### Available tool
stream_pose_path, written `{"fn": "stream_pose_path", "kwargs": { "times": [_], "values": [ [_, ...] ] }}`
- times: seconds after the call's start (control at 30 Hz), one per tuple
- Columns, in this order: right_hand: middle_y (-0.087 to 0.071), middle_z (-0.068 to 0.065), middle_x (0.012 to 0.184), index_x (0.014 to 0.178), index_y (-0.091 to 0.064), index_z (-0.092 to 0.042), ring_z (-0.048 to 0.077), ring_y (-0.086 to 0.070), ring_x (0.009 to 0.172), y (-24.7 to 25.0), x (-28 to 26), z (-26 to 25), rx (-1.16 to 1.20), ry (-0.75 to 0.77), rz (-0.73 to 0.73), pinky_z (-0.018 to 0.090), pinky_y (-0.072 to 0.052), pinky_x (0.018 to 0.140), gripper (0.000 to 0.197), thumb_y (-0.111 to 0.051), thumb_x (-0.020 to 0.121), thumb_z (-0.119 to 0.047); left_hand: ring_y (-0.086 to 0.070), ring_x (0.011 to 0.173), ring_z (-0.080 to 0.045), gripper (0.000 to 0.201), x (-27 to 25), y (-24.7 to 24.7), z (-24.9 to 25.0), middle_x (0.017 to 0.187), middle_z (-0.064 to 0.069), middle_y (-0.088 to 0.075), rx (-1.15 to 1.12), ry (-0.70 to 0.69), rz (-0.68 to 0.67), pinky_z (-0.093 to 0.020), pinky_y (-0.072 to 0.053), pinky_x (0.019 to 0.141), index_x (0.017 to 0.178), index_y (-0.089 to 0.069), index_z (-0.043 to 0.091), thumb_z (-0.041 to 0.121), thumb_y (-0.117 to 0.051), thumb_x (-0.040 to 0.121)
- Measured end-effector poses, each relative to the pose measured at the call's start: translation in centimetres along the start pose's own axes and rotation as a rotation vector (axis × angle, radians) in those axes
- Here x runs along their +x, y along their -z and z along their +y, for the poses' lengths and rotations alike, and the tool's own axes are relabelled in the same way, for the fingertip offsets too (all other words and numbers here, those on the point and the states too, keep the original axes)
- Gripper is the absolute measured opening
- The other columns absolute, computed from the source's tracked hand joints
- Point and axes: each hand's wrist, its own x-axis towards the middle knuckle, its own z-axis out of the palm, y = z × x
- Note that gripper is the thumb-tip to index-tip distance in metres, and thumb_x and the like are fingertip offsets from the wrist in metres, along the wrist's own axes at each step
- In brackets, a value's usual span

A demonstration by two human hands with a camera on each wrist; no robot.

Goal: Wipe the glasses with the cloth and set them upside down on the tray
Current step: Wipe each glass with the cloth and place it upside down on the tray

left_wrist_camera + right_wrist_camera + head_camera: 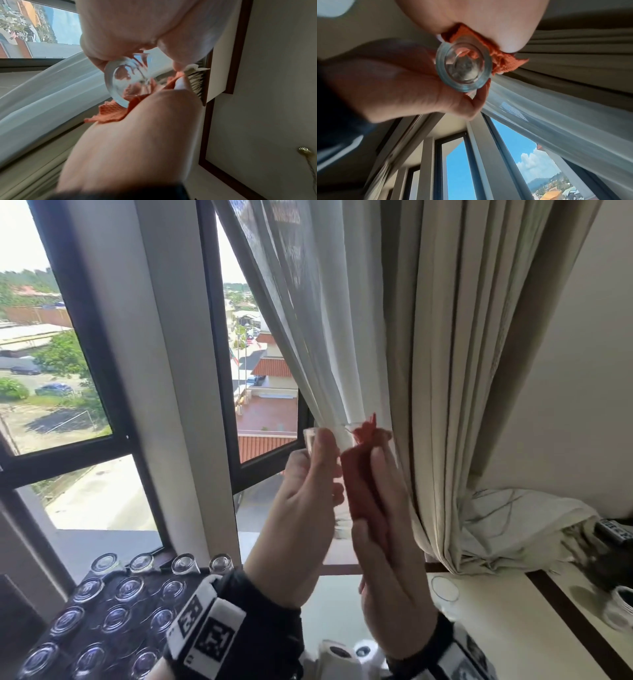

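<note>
I hold a clear glass (343, 434) up in front of the window. My left hand (308, 487) grips its side, thumb near the rim. My right hand (380, 508) pinches a red-orange cloth (359, 484) against the glass, and a tuft sticks up at the rim. In the left wrist view the thick glass base (118, 82) shows red through it, with the cloth (111, 112) under my right hand (137, 142). In the right wrist view the base (464, 66) faces the camera beside the cloth (501, 59). A dark tray (140, 604) at lower left carries several upside-down glasses (114, 618).
Another clear glass (444, 589) stands on the pale table (496, 621) at the right. Beige curtains (462, 371) and a sheer curtain (325, 320) hang just behind my hands. A remote (613, 530) and a white object (620, 607) lie at the far right.
</note>
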Motion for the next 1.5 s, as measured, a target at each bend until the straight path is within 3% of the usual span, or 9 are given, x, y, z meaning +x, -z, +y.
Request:
{"fn": "stream_pose_path", "kwargs": {
  "times": [0.17, 0.5, 0.63, 0.9, 1.07, 1.2, 1.3, 1.4, 1.5],
  "values": [
    [-0.048, -0.02, 0.15, 0.151, -0.036, -0.025, 0.004, -0.046, 0.137, -0.1, -0.1, -0.1, 0.097, -0.161, 0.126, 0.019, -0.041, 0.108, 0.047, -0.033, 0.104, -0.025, -0.065, 0.094, -0.031, 0.072, -0.2, 0.1, 0.6, 0.107, -0.021, -0.065, 0.095, -0.069, -0.08, -0.039, -0.057, 0.093, 0.123, -0.059, 0.008, 0.073, -0.043, 0.096],
    [-0.029, 0.003, 0.164, 0.154, -0.032, -0.006, 0.045, -0.03, 0.147, -0.4, -0.9, -0.1, 0.072, -0.008, 0.018, 0.041, -0.038, 0.114, 0.051, -0.034, 0.104, 0.001, -0.063, 0.121, -0.048, 0.079, 0.9, 0.9, 0.5, 0.129, -0.029, -0.064, -0.012, -0.026, -0.039, -0.066, -0.047, 0.108, 0.135, -0.06, 0.01, 0.076, -0.045, 0.095],
    [-0.05, -0.027, 0.146, 0.144, -0.04, -0.017, -0.001, -0.045, 0.137, 0.3, 0.2, -0.5, 0.097, -0.103, 0.123, 0.01, -0.037, 0.107, 0.042, -0.031, 0.105, -0.005, -0.062, 0.109, -0.05, 0.079, -0.3, 0.3, -0.1, 0.116, -0.032, -0.063, 0.074, -0.037, -0.087, -0.067, -0.049, 0.104, 0.126, -0.059, 0.005, 0.075, -0.041, 0.095],
    [-0.023, -0.002, 0.166, 0.157, -0.03, -0.01, 0.052, -0.051, 0.104, -0.7, -1.3, -1.0, 0.068, -0.043, -0.021, 0.019, -0.038, 0.089, 0.054, -0.032, 0.103, -0.003, -0.065, 0.119, -0.047, 0.078, 1.3, 0.7, 0.7, 0.123, -0.029, -0.066, -0.006, -0.034, -0.028, -0.061, -0.049, 0.109, 0.132, -0.063, 0.008, 0.075, -0.041, 0.097],
    [-0.048, -0.004, 0.154, 0.148, -0.046, -0.01, -0.013, -0.056, 0.117, 0.0, -0.9, -0.2, -0.001, -0.285, 0.139, 0.011, -0.044, 0.1, 0.051, -0.029, 0.109, -0.038, -0.065, 0.102, -0.042, 0.075, 0.5, 0.3, 0.7, 0.116, -0.033, -0.059, 0.08, -0.053, -0.062, -0.057, -0.053, 0.106, 0.125, -0.059, 0.008, 0.073, -0.039, 0.094],
    [-0.047, -0.007, 0.154, 0.15, -0.044, -0.035, 0.032, -0.053, 0.101, 0.1, 0.7, -0.9, 0.035, -0.118, 0.129, 0.037, -0.046, 0.089, 0.043, -0.037, 0.108, -0.038, -0.067, 0.114, -0.042, 0.085, 0.7, -0.1, -0.2, 0.122, -0.029, -0.066, 0.05, 0.002, -0.045, -0.063, -0.051, 0.106, 0.129, -0.064, 0.008, 0.082, -0.04, 0.095],
    [-0.031, 0.003, 0.163, 0.153, -0.038, -0.01, 0.06, -0.051, 0.109, -0.3, -0.5, -0.7, 0.062, -0.037, -0.019, 0.046, -0.043, 0.095, 0.05, -0.037, 0.105, -0.023, -0.071, 0.119, -0.03, 0.091, 1.8, 0.3, 0.7, 0.125, -0.013, -0.074, -0.025, 0.041, 0.01, -0.055, -0.05, 0.11, 0.141, -0.06, 0.009, 0.085, -0.042, 0.092],
    [-0.034, 0.003, 0.162, 0.153, -0.039, -0.008, 0.033, -0.027, 0.151, -0.7, -2.0, 0.4, 0.018, -0.023, -0.017, 0.059, -0.028, 0.118, 0.053, -0.031, 0.101, -0.016, -0.079, 0.096, -0.014, 0.113, 2.2, 0.6, 1.4, 0.104, -0.013, -0.078, 0.044, 0.046, -0.029, -0.031, -0.06, 0.083, 0.143, -0.049, 0.005, 0.091, -0.06, 0.072],
    [-0.052, -0.001, 0.15, 0.142, -0.052, -0.04, 0.009, -0.052, 0.135, -0.4, -1.2, 0.6, 0.149, -0.271, 0.164, 0.03, -0.046, 0.109, 0.047, -0.047, 0.097, -0.055, -0.076, 0.074, -0.009, 0.087, 1.3, -0.2, 0.7, 0.088, -0.013, -0.075, 0.141, 0.018, -0.066, -0.015, -0.057, 0.065, 0.123, -0.05, 0.005, 0.072, -0.075, 0.074]
  ]
}}
